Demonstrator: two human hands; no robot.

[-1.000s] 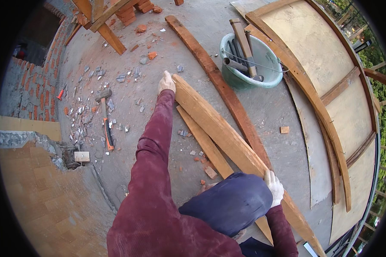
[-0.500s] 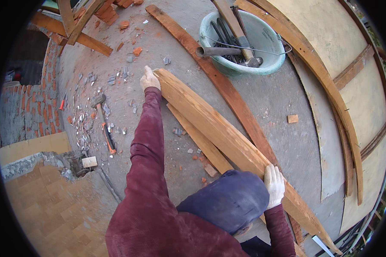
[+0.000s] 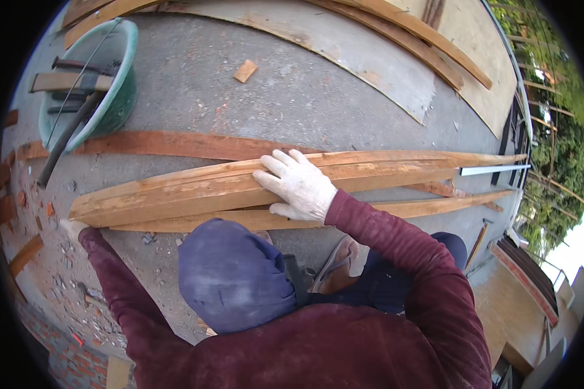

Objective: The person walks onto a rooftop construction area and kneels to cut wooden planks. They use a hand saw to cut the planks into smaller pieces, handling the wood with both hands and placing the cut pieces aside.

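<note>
A long, thick wooden beam (image 3: 194, 192) lies across the middle of the view. My right hand (image 3: 300, 188), in a white knit glove, rests on it near mid-length with the fingers spread and stretched out. At the beam's left end is my left hand (image 3: 73, 228), also gloved; the wood and sleeve hide most of its fingers, so its grip does not show. A second, thinner plank (image 3: 169, 222) lies along the near side of the beam. Beyond both is a reddish-brown board (image 3: 175, 143) on the concrete, partly covered by the beam's right portion.
A green bucket (image 3: 124, 91) of hammers and other tools stands at the upper left. A small wood offcut (image 3: 245, 70) sits on the concrete. Long timbers (image 3: 428, 40) and pale sheets (image 3: 383, 71) lie at the back. A hammer (image 3: 87, 295) and rubble are at lower left.
The view has turned, so the beam now runs nearly level and the bucket is at upper left. My right hand has gone from the beam's edge to lying spread over it.
</note>
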